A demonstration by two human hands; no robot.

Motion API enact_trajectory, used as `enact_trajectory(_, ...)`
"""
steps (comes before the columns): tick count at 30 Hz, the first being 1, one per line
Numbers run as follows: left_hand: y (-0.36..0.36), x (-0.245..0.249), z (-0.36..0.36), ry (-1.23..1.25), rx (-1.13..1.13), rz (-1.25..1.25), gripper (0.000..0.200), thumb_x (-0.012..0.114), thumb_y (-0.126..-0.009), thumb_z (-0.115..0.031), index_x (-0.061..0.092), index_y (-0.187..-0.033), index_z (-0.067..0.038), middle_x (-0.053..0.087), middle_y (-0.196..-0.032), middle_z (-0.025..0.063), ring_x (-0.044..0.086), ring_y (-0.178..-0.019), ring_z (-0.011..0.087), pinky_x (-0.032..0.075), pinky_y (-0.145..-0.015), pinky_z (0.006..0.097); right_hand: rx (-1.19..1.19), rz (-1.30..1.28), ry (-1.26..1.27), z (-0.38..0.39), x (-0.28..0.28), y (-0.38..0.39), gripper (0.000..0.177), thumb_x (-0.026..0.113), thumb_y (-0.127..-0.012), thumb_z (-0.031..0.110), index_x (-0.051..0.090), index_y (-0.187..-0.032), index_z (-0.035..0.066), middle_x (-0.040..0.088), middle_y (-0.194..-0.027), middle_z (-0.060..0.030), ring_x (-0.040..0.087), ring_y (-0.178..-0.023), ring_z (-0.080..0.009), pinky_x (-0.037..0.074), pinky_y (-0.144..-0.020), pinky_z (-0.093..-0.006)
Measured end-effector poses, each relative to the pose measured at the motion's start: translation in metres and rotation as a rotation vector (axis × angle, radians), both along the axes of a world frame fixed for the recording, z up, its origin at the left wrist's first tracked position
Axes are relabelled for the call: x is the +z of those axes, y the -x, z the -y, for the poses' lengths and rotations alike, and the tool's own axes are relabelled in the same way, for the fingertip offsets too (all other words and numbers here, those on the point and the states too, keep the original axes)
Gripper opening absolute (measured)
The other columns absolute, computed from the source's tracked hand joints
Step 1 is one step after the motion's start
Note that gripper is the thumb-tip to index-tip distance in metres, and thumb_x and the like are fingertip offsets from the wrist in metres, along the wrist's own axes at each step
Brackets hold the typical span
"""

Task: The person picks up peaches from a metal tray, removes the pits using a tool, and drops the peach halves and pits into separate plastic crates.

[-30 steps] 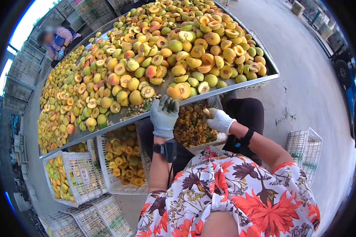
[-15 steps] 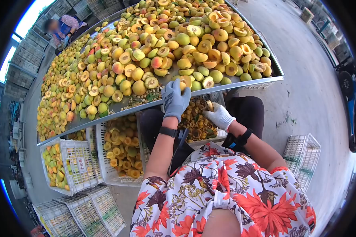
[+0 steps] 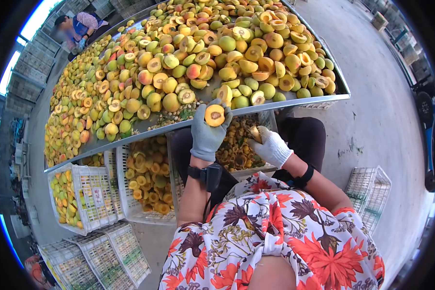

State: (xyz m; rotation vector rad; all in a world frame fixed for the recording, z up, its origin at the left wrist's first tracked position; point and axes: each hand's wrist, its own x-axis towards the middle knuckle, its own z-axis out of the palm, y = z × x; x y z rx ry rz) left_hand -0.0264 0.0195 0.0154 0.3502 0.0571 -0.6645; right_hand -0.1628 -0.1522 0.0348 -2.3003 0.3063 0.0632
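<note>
My left hand (image 3: 207, 133), in a grey glove, grips a halved yellow peach (image 3: 214, 115). Its cut face is turned up toward me and shows the brown centre. My right hand (image 3: 271, 147), in a white knit glove, is closed on a small pale, wood-coloured object (image 3: 256, 134), perhaps a tool handle; the rest of it is hidden. Both hands are at the near edge of a metal-rimmed table (image 3: 295, 102) heaped with halved peaches (image 3: 171, 102). Below and between the hands, a crate holds brownish fruit scraps (image 3: 237, 152).
White plastic crates of peach halves (image 3: 150, 176) and cut fruit (image 3: 66, 198) stand under and beside the table's left side. Stacked crates (image 3: 99, 258) are at lower left, another crate (image 3: 369, 193) at right. A co-worker (image 3: 79, 30) sits at the table's far left.
My left hand has drawn back from the table edge and turned over, so the peach half's cut face now shows. My right hand stays nearly in place, still holding the pale object.
</note>
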Motion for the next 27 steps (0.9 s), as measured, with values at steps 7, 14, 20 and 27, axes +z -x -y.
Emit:
enact_trajectory(7,0.024,-0.004,0.006,-0.14,0.006,0.084,0.043,0.042,-0.104,-0.034,0.057,-0.124,0.001,0.065,-0.114,0.0164,0.063,-0.11,0.0314,0.049,-0.101,0.0419,0.107,0.043,0.229,-0.032,0.024,-0.02,0.031,0.063,-0.089,0.029,0.055,-0.102,0.003,0.066,-0.079,-0.0246,0.066,-0.078,-0.0427,0.053,-0.067,-0.0506)
enact_trajectory(14,0.039,-0.02,-0.001,-0.505,0.14,0.598,0.034,0.046,-0.104,-0.023,0.053,-0.127,0.001,0.064,-0.117,0.0136,0.064,-0.107,0.023,0.051,-0.096,0.0338,0.205,0.045,0.372,-0.042,0.022,-0.023,0.03,0.063,-0.088,0.026,0.054,-0.105,0.003,0.066,-0.082,-0.0232,0.067,-0.078,-0.0411,0.053,-0.068,-0.0494)
enact_trajectory(20,0.048,-0.002,-0.025,-0.863,0.267,1.069,0.031,0.054,-0.097,-0.004,0.052,-0.127,0.001,0.063,-0.119,0.0144,0.064,-0.11,0.0233,0.051,-0.097,0.0323,0.21,0.069,0.397,-0.053,0.014,-0.02,0.03,0.064,-0.086,0.024,0.053,-0.105,0.003,0.066,-0.082,-0.0227,0.067,-0.079,-0.041,0.053,-0.068,-0.0493)
enact_trajectory(27,0.055,-0.003,-0.037,-0.913,0.313,1.118,0.033,0.054,-0.091,0.007,0.052,-0.124,0.001,0.064,-0.118,0.013,0.066,-0.108,0.0224,0.053,-0.094,0.0315,0.231,0.077,0.382,-0.062,0.004,-0.018,0.035,0.063,-0.086,0.023,0.052,-0.11,0.002,0.066,-0.082,-0.0235,0.066,-0.079,-0.0421,0.053,-0.067,-0.0499)
